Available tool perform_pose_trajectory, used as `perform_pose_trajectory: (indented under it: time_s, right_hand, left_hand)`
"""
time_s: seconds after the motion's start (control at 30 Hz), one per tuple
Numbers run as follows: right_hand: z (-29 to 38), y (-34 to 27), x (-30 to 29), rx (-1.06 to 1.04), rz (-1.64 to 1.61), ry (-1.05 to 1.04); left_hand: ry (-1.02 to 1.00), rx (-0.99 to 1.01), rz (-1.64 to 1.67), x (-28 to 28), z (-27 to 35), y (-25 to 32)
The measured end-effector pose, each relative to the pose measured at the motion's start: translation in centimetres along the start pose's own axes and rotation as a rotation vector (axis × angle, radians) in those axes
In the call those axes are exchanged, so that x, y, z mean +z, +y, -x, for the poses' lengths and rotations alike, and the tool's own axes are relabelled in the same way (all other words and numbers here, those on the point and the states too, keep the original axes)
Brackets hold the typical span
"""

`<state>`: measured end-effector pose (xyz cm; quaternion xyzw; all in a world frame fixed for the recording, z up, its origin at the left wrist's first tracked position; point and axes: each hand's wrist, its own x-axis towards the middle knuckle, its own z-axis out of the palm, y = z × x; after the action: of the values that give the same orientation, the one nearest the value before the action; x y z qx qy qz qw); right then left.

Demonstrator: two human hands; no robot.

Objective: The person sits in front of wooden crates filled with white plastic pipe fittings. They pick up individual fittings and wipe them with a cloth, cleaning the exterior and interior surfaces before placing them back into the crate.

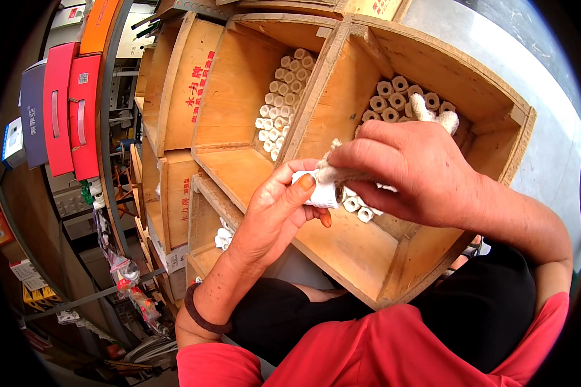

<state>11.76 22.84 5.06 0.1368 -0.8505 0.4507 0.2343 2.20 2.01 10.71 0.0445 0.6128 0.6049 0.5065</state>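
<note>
My left hand holds a white plastic pipe fitting between thumb and fingers, its round open end facing right. Orange stains mark the thumb and a fingertip. My right hand grips an off-white knitted cloth, apparently a work glove, and presses it against the fitting. Finger-like ends of the cloth stick out above that hand. Beneath both hands is a wooden box with rows of white fittings, partly hidden by my right hand. Many have hex-shaped ends with a round hole.
Left of it, another wooden box holds stacked white fittings. A lower box contains more white pieces. Wooden crates bearing red writing stand further left, beside a metal shelf post and red cartons.
</note>
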Motion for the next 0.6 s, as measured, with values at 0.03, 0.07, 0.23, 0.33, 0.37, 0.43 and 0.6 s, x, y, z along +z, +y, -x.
perform_pose_trajectory:
  time_s: [0.03, 0.07, 0.23, 0.33, 0.37, 0.43, 0.6]
  right_hand:
    - [0.0, -0.2, 0.1, -0.030, 0.006, 0.007]
    - [-0.1, -0.5, 0.1, -0.059, 0.011, 0.014]
    - [0.3, -0.6, 0.7, -0.246, 0.054, -0.071]
    - [-0.1, -0.9, 0.4, -0.229, 0.024, -0.060]
    - [-0.2, -0.8, 0.2, -0.218, 0.001, -0.063]
    - [-0.3, -0.3, 0.2, -0.141, -0.047, -0.034]
    - [-0.1, 0.8, 0.6, 0.175, -0.290, -0.005]
  left_hand:
    - [-0.006, 0.006, 0.011, -0.1, -0.1, 0.0]
    - [-0.012, 0.012, 0.023, -0.3, -0.1, -0.1]
    - [0.182, 0.023, 0.094, 0.0, -0.6, 0.0]
    - [0.122, 0.045, 0.009, -0.6, -0.4, 0.0]
    - [0.122, 0.036, -0.038, -0.3, -0.3, 0.0]
    - [0.075, 0.025, -0.066, -0.2, -0.3, 0.0]
    - [-0.073, 0.013, 0.009, -0.8, 0.0, 0.3]
